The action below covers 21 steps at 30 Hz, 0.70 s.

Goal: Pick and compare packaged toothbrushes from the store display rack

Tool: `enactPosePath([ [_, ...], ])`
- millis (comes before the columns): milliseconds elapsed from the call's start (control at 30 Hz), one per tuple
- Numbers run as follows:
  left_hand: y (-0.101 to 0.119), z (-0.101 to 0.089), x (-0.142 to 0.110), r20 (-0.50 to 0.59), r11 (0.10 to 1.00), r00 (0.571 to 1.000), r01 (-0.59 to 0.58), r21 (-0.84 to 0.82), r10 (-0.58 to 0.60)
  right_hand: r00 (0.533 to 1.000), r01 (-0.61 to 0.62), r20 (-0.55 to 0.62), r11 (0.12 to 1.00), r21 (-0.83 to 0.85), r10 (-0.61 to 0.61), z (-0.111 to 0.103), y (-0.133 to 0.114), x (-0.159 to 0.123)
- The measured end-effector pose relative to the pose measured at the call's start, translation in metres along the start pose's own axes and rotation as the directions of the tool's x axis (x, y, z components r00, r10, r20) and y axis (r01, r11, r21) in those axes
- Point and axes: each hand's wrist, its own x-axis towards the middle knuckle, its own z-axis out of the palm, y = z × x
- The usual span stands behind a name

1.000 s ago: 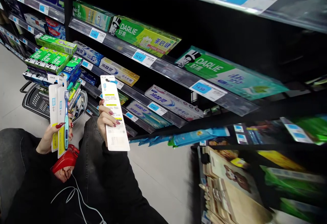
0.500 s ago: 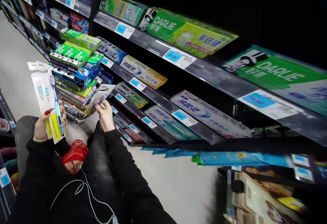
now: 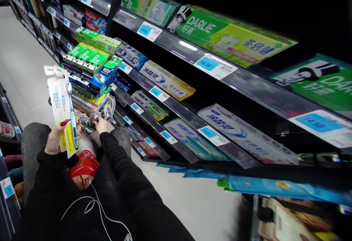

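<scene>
My left hand [image 3: 56, 136] is closed around toothbrush packs [image 3: 63, 103], held upright above my left knee. Their cards are white on top and yellow at the bottom, and a blue toothbrush shows in the front one. My right hand [image 3: 101, 125] reaches low to the near side of a loaded basket, its fingers bent together among clear and silvery packs [image 3: 87, 121]. What those fingers grip is partly hidden. Beyond both hands rises a stack of green and blue toothpaste boxes [image 3: 89, 59]. Clear-topped packs [image 3: 110, 107] stand at its right side.
Shelves of toothpaste boxes [image 3: 167, 80] with blue price tags slope along the right. Another shelf [image 3: 8, 197] edges the left. A red object [image 3: 84, 166] with a white cable [image 3: 95, 204] sits between my knees. Blue packs [image 3: 275, 188] stick out low at right.
My right hand has moved down and inward from beside the stack to the packs at its near side, no longer holding up the greyish pack. My left hand keeps its packs. The view has shifted.
</scene>
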Motion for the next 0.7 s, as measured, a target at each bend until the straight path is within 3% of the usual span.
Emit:
enactPosePath([
  [167, -0.001, -0.002, 0.001, 0.011, 1.000, 1.000, 0.010, 0.000, -0.010, 0.997, -0.048, 0.054, 0.990, -0.136, 0.055, 0.011, -0.004, -0.010],
  [300, -0.003, -0.002, 0.001, 0.028, 1.000, 0.999, 0.016, -0.006, -0.016, 0.991, -0.098, 0.076, 0.985, -0.145, 0.109, -0.002, -0.015, -0.012],
  [433, -0.009, 0.001, 0.000, 0.074, 0.997, 0.995, 0.070, -0.015, -0.069, 0.981, -0.081, 0.169, 0.994, -0.078, 0.094, -0.049, -0.029, -0.029],
  [533, -0.019, 0.006, 0.001, 0.150, 0.990, 0.979, 0.141, -0.001, -0.139, 0.983, 0.011, 0.180, 0.995, 0.104, -0.030, -0.098, -0.048, -0.066],
  [600, -0.027, 0.013, 0.001, 0.201, 0.979, 0.958, 0.199, 0.053, -0.206, 0.985, 0.146, 0.019, 0.897, 0.418, -0.169, -0.129, -0.064, -0.097],
  [700, -0.044, 0.026, 0.001, 0.193, 0.938, 0.933, 0.257, 0.233, -0.303, 0.956, 0.291, -0.164, 0.738, 0.609, -0.241, -0.159, -0.084, -0.134],
])
